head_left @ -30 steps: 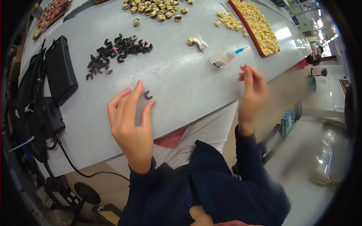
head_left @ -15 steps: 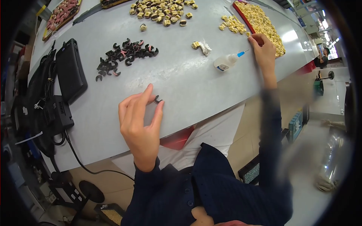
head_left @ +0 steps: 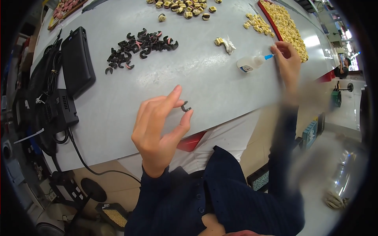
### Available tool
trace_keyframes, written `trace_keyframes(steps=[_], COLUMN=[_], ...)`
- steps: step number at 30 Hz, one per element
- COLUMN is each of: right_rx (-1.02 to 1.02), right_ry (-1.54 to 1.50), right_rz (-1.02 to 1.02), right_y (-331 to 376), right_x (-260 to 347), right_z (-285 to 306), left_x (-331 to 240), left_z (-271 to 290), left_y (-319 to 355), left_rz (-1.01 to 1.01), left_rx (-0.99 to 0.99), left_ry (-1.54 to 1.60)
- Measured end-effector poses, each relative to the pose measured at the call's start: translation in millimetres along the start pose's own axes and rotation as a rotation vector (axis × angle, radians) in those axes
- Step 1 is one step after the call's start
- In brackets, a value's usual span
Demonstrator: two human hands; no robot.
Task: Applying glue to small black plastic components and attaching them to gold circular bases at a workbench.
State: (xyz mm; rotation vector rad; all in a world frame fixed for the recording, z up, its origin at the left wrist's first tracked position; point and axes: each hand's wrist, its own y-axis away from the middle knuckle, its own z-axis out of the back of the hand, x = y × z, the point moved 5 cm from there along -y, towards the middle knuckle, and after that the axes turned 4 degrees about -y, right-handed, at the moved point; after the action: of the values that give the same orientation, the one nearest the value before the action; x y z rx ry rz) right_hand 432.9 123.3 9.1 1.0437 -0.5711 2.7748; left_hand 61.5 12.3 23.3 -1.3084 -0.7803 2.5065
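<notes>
Clip (head_left: 185, 107), small, black and curved, sits pinched between thumb and forefinger of our left hand (head_left: 159, 129), above the grey bench (head_left: 204, 78). Beyond the clip, our right hand (head_left: 287, 61) grasps the blue nozzle of the white glue bottle (head_left: 250, 63) lying on the bench.

A pale grey bench (head_left: 189, 74) carries everything. Near its middle lies a loose heap of small black curved clips (head_left: 138, 45), some showing pink. A white glue bottle with a blue nozzle (head_left: 252, 63) lies on its side toward the right, with a small cream piece (head_left: 223, 42) just beyond it. At the far edge sit scattered yellow-and-dark parts (head_left: 185, 8); a red tray of yellow parts (head_left: 285, 25) stands at far right. A flat black device (head_left: 76, 61) rests at the left.
</notes>
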Motion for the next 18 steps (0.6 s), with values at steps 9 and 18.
trace_keyframes(steps=[9,18], right_rx=[-0.004,0.215], right_ry=[-0.650,-0.790], right_rz=[0.318,0.319], right_y=[143.9,159.1], right_x=[136.6,169.9], right_z=[-24.8,-65.6], left_x=[-5.7,0.3], left_z=[1.8,3.1], left_y=[-1.3,4.8], left_rz=[-0.014,0.002], left_rx=[0.091,0.185], left_ry=[0.348,0.440])
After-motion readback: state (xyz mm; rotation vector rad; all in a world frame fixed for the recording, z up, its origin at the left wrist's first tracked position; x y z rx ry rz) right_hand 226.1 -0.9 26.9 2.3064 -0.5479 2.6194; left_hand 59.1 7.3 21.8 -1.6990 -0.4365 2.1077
